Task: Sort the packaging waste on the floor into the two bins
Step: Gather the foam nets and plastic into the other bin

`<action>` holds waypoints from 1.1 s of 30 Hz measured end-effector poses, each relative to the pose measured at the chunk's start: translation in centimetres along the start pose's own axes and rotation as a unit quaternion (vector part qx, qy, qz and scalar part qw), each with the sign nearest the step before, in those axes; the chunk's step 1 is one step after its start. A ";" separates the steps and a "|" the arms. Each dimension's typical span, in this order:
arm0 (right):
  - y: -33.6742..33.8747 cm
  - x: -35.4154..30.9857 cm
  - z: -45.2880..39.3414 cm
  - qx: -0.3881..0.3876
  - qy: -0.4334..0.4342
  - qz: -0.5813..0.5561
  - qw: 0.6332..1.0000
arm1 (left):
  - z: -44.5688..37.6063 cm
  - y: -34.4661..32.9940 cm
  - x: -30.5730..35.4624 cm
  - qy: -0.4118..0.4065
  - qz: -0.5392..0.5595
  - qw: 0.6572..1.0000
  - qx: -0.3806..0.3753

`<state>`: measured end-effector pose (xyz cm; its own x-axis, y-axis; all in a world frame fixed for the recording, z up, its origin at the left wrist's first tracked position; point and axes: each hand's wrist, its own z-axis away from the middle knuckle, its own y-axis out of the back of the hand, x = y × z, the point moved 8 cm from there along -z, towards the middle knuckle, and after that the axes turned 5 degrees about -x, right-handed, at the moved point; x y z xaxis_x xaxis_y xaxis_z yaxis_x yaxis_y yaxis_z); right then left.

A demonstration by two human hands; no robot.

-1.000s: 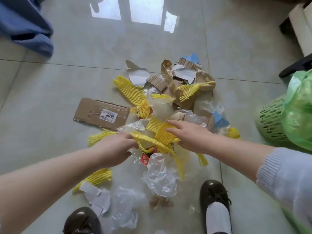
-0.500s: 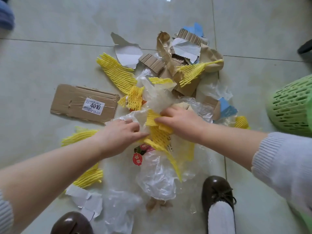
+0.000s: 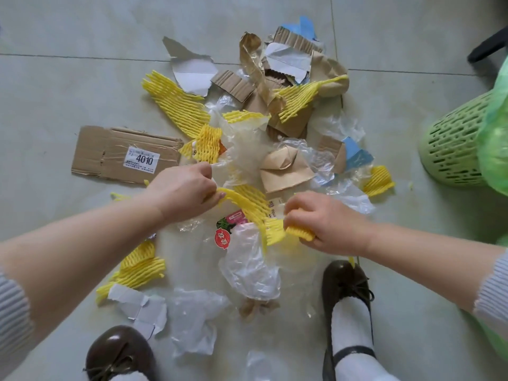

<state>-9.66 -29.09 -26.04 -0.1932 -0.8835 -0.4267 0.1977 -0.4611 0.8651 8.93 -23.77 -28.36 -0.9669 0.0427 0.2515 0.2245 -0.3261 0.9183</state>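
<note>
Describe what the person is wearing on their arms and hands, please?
Both hands, the left hand and the right hand, are bare: no gloves, rings or watch visible. The forearms are uncovered, with ribbed knit sleeves pushed up: the left sleeve looks grey-blue, and the right sleeve looks pale lavender-grey.

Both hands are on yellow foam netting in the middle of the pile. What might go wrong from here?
1. The yellow foam net held by the left hand and right hand lies over the clear plastic bag; lifting may drag it along.
2. The green bin sits far right, so loose pieces may drop on the way.
</note>
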 end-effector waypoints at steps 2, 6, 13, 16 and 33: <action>-3.1 -1.1 1.0 -0.078 0.061 0.071 0.993 | -0.9 0.0 0.7 -0.012 -0.012 1.000 0.003; -7.0 -1.4 1.8 -0.268 0.089 0.163 0.945 | -2.3 -0.5 2.6 -0.050 -0.034 0.997 -0.040; -7.7 -1.0 1.6 -0.199 0.085 0.178 0.960 | -2.5 -4.2 2.3 -0.017 -0.049 0.991 -0.122; -7.1 -1.0 2.0 -0.145 0.104 0.189 0.966 | -2.8 -3.6 1.5 0.047 0.026 0.996 -0.074; 0.1 0.7 5.4 0.040 -0.056 -0.058 0.996 | -0.4 3.0 -0.8 0.147 0.141 0.976 0.075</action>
<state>-14.93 -29.26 -24.86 -0.3167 -0.8082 -0.4965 0.0922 -0.5472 0.8319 10.29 -25.12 -25.91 -0.8528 -0.3078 0.4220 0.4801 -0.1438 0.8654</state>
